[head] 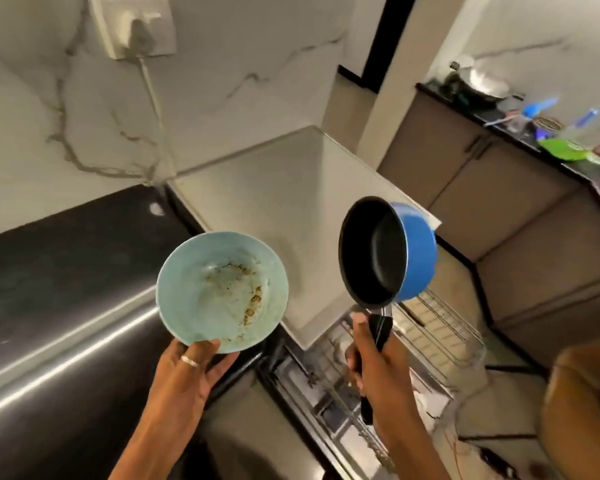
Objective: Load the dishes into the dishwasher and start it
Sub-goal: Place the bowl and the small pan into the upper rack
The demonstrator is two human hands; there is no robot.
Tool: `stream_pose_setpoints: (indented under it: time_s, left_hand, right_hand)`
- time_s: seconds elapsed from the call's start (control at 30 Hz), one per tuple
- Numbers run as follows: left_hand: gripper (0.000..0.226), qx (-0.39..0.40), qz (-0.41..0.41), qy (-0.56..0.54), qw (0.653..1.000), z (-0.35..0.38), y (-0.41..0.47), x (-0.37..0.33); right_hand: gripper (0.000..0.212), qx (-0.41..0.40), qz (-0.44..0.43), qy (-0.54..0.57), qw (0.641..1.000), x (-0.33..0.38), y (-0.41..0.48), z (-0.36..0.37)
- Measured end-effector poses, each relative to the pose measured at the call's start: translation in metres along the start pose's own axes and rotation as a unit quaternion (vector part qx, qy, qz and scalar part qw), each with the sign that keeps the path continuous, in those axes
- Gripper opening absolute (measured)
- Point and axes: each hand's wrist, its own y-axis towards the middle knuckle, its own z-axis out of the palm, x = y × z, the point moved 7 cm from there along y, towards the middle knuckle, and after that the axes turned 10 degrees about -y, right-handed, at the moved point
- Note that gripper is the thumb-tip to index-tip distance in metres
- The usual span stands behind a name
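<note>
Dishes fill both our hands. On the left, our left hand point(191, 368) holds a pale blue bowl point(222, 289) by its near rim, fingers curled round the edge; dried food marks its inside. To the right, our right hand point(378, 358) wraps the black handle of a blue saucepan point(388, 251), tilted so its dark inside faces us. Below it, near right, stands the dishwasher's pulled-out wire rack point(440, 327). We judge loading is under way; next, each piece wants lowering into the rack, mouth down. We can read no writing or brand.
</note>
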Motion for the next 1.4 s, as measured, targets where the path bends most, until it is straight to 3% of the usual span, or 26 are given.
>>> stream_pose_setpoints:
  time_s: [0.17,0.27,0.43,0.57,0.67,0.83,0.97,1.1,1.4]
  left_hand:
    - [0.052,0.039,-0.068,0.019,0.997,0.081,-0.024,0.106]
    - [0.053,0.028,-0.11,0.019,0.993,0.115,-0.025,0.174]
    - [0.05,-0.039,-0.165,0.011,0.986,0.133,-0.01,0.266]
    - [0.064,-0.074,-0.187,0.017,0.979,0.132,0.021,0.318]
    - [0.075,-0.084,-0.181,0.033,0.979,0.123,0.059,0.354]
    - [0.051,-0.101,-0.158,0.05,0.981,0.113,0.111,0.392]
    - [0.043,-0.103,-0.14,0.077,0.982,0.111,0.136,0.404]
    - [0.055,-0.132,-0.144,0.083,0.977,0.103,0.147,0.414]
    - [0.059,-0.125,-0.156,0.118,0.973,0.117,0.16,0.425]
  right_hand:
    - [0.042,-0.119,0.07,-0.006,0.99,-0.101,0.015,-0.126]
    - [0.046,-0.185,0.038,-0.167,0.968,-0.142,0.033,-0.203]
    - [0.037,-0.193,-0.035,-0.357,0.913,-0.183,0.089,-0.28]
    - [0.02,-0.154,-0.14,-0.338,0.918,-0.223,0.175,-0.296]
    - [0.018,-0.115,-0.148,-0.378,0.907,-0.27,0.255,-0.291]
    - [0.021,-0.055,-0.108,-0.417,0.901,-0.339,0.342,-0.27]
    - [0.016,-0.028,-0.088,-0.436,0.895,-0.376,0.372,-0.265]
    - [0.012,0.009,-0.079,-0.441,0.894,-0.404,0.382,-0.26]
    - [0.026,0.048,0.003,-0.496,0.867,-0.436,0.386,-0.254]
